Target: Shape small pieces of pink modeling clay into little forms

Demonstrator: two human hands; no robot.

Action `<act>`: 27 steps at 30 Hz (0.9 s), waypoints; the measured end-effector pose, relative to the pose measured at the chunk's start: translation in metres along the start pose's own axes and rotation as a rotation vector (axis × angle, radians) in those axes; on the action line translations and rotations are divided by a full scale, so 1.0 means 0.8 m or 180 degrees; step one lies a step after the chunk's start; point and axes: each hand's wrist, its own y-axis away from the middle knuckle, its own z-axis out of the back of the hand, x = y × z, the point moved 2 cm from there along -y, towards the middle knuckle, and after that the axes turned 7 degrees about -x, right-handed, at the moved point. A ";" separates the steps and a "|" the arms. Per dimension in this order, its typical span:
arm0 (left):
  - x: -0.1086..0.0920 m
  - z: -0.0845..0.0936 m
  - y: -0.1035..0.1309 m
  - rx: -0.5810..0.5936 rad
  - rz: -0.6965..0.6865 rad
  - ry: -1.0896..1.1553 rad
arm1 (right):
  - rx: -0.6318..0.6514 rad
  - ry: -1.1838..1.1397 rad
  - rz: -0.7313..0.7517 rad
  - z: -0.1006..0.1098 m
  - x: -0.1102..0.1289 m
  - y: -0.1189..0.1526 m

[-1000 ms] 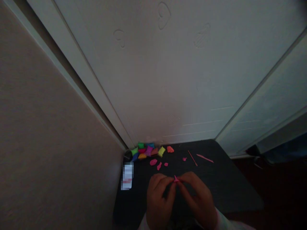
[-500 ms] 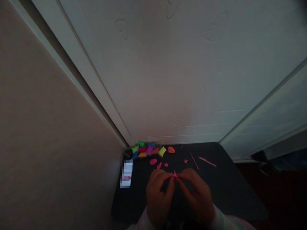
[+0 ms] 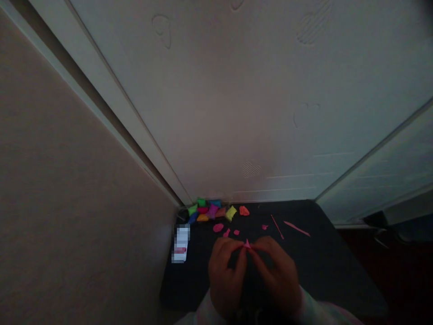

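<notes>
Between the fingertips of both hands is a small pink piece of modelling clay (image 3: pixel 247 244), with a pointed tip sticking up. My left hand (image 3: pixel 226 271) pinches it from the left, thumb and forefinger together. From the other side my right hand (image 3: pixel 277 273) pinches the same piece. Just beyond the left fingers lie a flat pink clay piece (image 3: pixel 218 228), a narrow one (image 3: pixel 226 233) and a small blob (image 3: pixel 236 232). Another little pink bit with a thin tail (image 3: pixel 264 227) sits beyond the right hand.
Several colourful clay packets (image 3: pixel 212 211) are heaped at the dark table's (image 3: pixel 324 271) back left, with an orange lump (image 3: pixel 244 211) beside them. Two pink tools lie at the right: a thin stick (image 3: pixel 277 226) and a flat blade-like one (image 3: pixel 297 228). A blurred white object (image 3: pixel 181 243) lies left.
The view has shifted slightly. Both hands stay pinched on the pink clay piece, with hardly any change in their grip.
</notes>
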 end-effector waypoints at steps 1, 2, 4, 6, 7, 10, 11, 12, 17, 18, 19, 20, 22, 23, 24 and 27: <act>0.001 -0.001 0.000 0.0007 0.0000 0.0000 | 0.0002 0.0000 -0.0011 0.000 -0.001 0.001; 0.001 -0.001 0.001 0.0009 0.0000 0.0000 | 0.0000 -0.0002 -0.0020 -0.001 -0.001 0.001; 0.002 -0.002 0.001 0.0006 0.0002 -0.0008 | -0.0007 -0.0006 -0.0044 -0.002 -0.002 0.002; 0.002 -0.001 0.002 0.0005 0.0002 -0.0026 | -0.0002 -0.0016 -0.0070 -0.003 -0.002 0.003; 0.003 -0.001 0.002 0.0004 0.0005 -0.0041 | 0.0003 -0.0025 -0.0081 -0.003 -0.002 0.003; 0.002 0.002 0.003 -0.0030 0.0020 -0.0098 | 0.0016 -0.0071 -0.0100 -0.004 -0.001 0.005; 0.001 0.003 0.004 -0.0042 0.0024 -0.0117 | 0.0020 -0.0086 -0.0105 -0.005 0.000 0.006; 0.001 0.004 0.004 -0.0050 0.0023 -0.0132 | 0.0020 -0.0095 -0.0110 -0.005 0.001 0.006; 0.000 0.006 0.004 -0.0123 -0.0047 -0.0169 | -0.0074 -0.0066 -0.0055 -0.008 0.002 0.007; 0.001 0.006 0.004 -0.0144 -0.0070 -0.0172 | -0.0103 -0.0059 -0.0033 -0.008 0.003 0.007; 0.001 0.006 0.004 -0.0163 -0.0094 -0.0177 | -0.0130 -0.0053 -0.0013 -0.009 0.003 0.007; 0.002 0.005 0.004 -0.0177 -0.0118 -0.0181 | -0.0151 -0.0049 0.0005 -0.009 0.003 0.007; 0.003 0.004 0.004 -0.0194 -0.0166 -0.0193 | -0.0196 -0.0044 0.0032 -0.010 0.003 0.007; 0.003 0.004 0.003 -0.0193 -0.0188 -0.0199 | -0.0216 -0.0043 0.0040 -0.010 0.004 0.007; 0.003 0.004 0.003 -0.0189 -0.0209 -0.0207 | -0.0231 -0.0040 0.0041 -0.011 0.004 0.008; 0.003 0.004 0.003 -0.0169 -0.0256 -0.0232 | -0.0260 -0.0018 0.0047 -0.010 0.004 0.009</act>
